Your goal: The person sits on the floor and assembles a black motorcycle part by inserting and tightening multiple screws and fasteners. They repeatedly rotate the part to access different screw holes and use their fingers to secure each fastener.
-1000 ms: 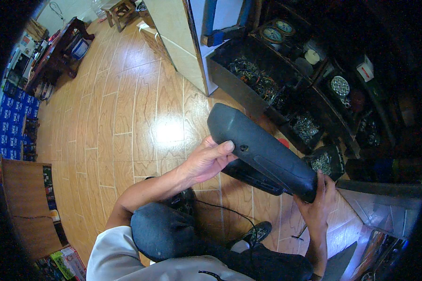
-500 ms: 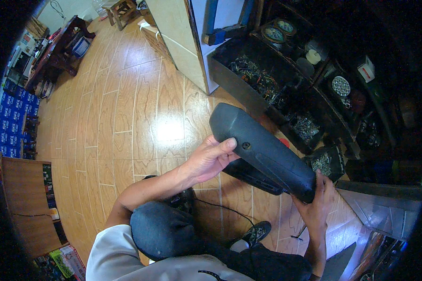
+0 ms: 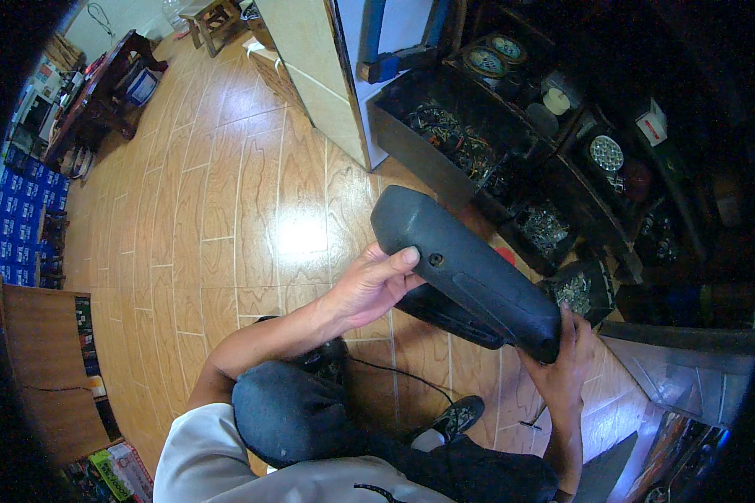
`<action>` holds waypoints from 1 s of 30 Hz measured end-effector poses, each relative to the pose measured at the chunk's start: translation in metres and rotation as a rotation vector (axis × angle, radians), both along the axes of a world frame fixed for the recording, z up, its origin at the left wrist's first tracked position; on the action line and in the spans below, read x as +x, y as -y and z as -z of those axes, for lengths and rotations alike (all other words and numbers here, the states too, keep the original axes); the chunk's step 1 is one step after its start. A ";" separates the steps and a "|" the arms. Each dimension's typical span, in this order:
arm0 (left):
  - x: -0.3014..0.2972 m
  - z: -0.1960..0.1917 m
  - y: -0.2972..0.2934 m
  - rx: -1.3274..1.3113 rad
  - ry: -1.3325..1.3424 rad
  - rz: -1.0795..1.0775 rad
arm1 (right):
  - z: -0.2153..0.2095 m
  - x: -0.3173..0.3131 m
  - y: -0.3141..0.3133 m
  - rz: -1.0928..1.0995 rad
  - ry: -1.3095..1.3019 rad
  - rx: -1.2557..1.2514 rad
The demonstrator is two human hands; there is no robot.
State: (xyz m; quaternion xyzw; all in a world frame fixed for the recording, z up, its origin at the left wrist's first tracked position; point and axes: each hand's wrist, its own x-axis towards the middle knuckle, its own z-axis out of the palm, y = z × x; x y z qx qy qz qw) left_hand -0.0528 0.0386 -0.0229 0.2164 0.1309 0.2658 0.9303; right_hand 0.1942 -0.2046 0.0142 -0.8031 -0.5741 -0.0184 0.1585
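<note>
Both my hands hold up a long black plastic housing (image 3: 482,268) over the tiled floor, tilted with its broad end at the far left. My left hand (image 3: 379,283) grips that end, thumb on the upper face near a round recessed screw hole (image 3: 435,260). Its other fingers go out of sight underneath. At the narrow near end, my right hand (image 3: 564,360) is closed around the edge, partly hidden by the housing. Below the housing shows a second dark piece (image 3: 450,317); whether the two are joined I cannot tell.
Dark open bins (image 3: 453,138) of small metal parts stand at the right, with a smaller tray (image 3: 580,289) of hardware below them. A thin black cable (image 3: 407,374) runs across the floor by my shoe (image 3: 461,417). A wooden cabinet (image 3: 46,360) is at the left.
The view has shifted very slightly. Both hands keep the same grip on the housing, which has hardly moved.
</note>
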 end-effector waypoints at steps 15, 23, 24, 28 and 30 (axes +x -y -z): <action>-0.002 0.003 -0.001 0.054 0.023 0.019 | 0.003 0.003 0.002 -0.012 0.013 0.034; -0.001 -0.001 -0.001 0.062 -0.007 0.019 | -0.002 0.000 0.000 0.003 0.008 -0.022; -0.001 -0.001 -0.001 0.061 -0.013 0.021 | -0.003 -0.001 0.000 -0.005 0.019 -0.013; 0.000 0.001 -0.002 0.042 -0.041 0.015 | -0.004 -0.003 -0.002 -0.036 0.012 -0.024; 0.000 0.001 -0.003 0.033 -0.072 0.004 | -0.003 -0.003 -0.003 -0.032 -0.030 -0.050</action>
